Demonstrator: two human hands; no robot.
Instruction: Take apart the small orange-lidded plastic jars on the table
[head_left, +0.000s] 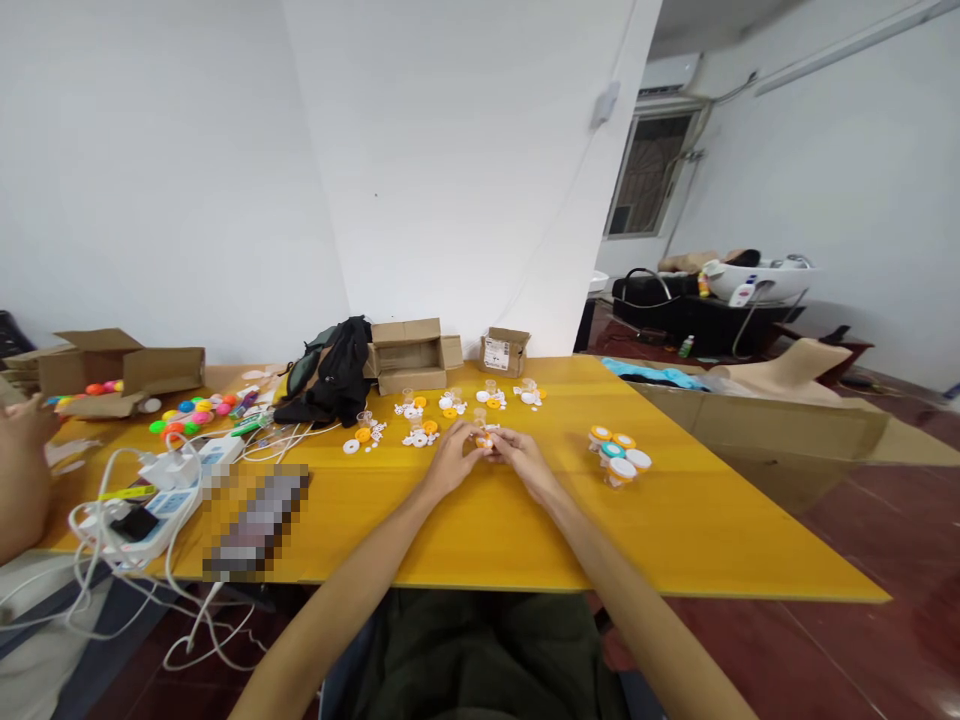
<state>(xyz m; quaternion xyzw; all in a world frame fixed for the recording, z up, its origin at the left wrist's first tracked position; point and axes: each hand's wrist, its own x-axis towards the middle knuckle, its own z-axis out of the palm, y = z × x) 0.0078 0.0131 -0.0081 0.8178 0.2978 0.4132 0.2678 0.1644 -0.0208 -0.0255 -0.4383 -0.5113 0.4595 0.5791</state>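
My left hand (453, 458) and my right hand (523, 458) meet over the middle of the yellow table (510, 530). Their fingers are closed round a small orange and white plastic part (484, 441), which they mostly cover. Just beyond them stands a clear plastic cup (480, 418). Small piles of white and orange gear-like parts (420, 438) with clear cups lie behind and to the left. To the right, several clear cups with orange, teal and white lids (616, 452) stand in a cluster.
Two opened cardboard boxes (411, 365) (506, 352) and a black bag (334, 370) line the wall side. At left lie a power strip (176, 500) with tangled white cables, a blurred-out phone-like object (262, 520) and colourful balls (191, 412). Another person's arm (22, 480) reaches in there.
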